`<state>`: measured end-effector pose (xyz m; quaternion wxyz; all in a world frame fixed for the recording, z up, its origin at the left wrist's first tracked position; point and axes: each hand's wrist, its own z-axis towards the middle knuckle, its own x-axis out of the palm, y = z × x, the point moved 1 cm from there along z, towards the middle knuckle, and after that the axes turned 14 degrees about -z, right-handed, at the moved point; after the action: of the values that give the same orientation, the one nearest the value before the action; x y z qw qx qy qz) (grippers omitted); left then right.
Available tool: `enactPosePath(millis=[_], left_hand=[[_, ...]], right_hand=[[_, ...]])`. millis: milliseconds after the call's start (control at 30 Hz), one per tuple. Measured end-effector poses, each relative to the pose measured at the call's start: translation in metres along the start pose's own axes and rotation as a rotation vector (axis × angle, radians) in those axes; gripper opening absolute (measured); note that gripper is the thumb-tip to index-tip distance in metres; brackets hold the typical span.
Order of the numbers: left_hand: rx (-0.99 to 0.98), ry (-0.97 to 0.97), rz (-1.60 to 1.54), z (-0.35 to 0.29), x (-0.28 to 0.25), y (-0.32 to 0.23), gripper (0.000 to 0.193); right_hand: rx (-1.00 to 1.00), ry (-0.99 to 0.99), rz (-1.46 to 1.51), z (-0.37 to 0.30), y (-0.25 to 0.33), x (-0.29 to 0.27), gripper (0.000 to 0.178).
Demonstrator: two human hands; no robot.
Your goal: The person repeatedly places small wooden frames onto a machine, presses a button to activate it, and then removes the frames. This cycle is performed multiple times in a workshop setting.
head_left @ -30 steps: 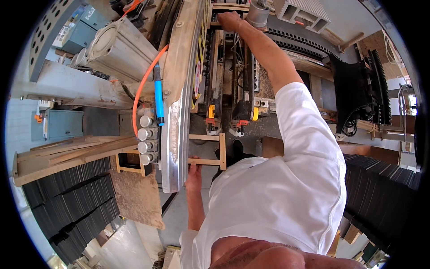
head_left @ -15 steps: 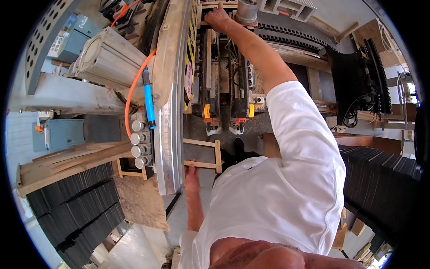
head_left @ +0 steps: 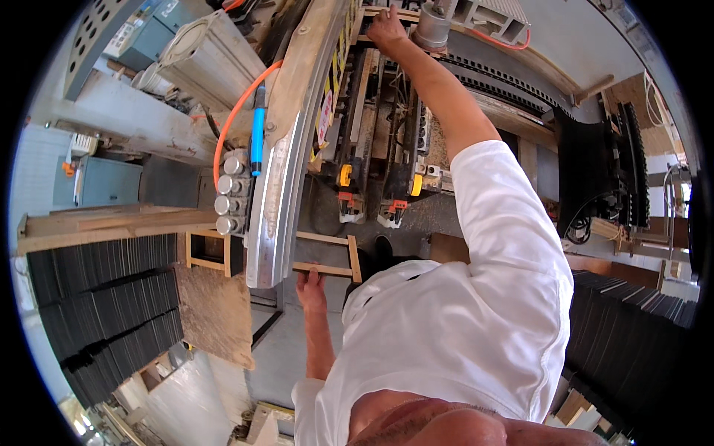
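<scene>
My left hand [head_left: 312,291] grips the near bar of a light wooden frame [head_left: 355,260], fingers curled round the wood. Part of this frame passes out of sight behind the metal-edged machine beam [head_left: 271,201]. My right arm reaches far forward over the machine. At its end my right hand [head_left: 387,33] is closed over a wooden strip [head_left: 407,15] beside a grey metal cylinder [head_left: 432,28]; its fingertips are partly hidden. Between the hands lie two dark machine rails with yellow wheels [head_left: 345,175] and red parts [head_left: 397,205] at their near ends.
An orange hose [head_left: 225,141] and a blue tube [head_left: 257,141] run along the beam, above several round metal knobs [head_left: 232,186]. Stacks of dark sheets stand left [head_left: 111,297] and right [head_left: 625,327]. A black toothed chain [head_left: 506,78] and black machine part [head_left: 595,171] are at right.
The whole view has turned and shifted slightly. Both hands keep their holds, the left on the frame and the right at the wooden strip, with little visible movement against the machine.
</scene>
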<state>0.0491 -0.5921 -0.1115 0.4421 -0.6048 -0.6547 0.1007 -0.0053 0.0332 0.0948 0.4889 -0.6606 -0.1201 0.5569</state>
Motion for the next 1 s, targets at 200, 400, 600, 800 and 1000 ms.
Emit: enactPosePath(millis=[200,400,600,800,1000], left_hand=[[0.030,-0.035,-0.031,-0.010,0.010,0.010,0.030],[0.085,-0.095,-0.012,-0.015,-0.001,0.011,0.028],[0.093,-0.109,0.000,-0.015,0.001,0.004,0.027],[0.101,-0.128,0.019,-0.024,-0.004,0.001,0.034],[0.150,-0.169,0.000,-0.042,-0.019,-0.010,0.036]], right_hand=[[0.080,0.002,-0.092,0.001,0.006,0.012,0.027],[0.090,-0.015,-0.094,0.004,0.009,0.023,0.025],[0.052,0.075,-0.069,0.004,0.005,0.015,0.029],[0.106,0.050,-0.040,0.006,0.005,0.023,0.030],[0.070,0.122,-0.008,0.017,0.009,0.010,0.021]])
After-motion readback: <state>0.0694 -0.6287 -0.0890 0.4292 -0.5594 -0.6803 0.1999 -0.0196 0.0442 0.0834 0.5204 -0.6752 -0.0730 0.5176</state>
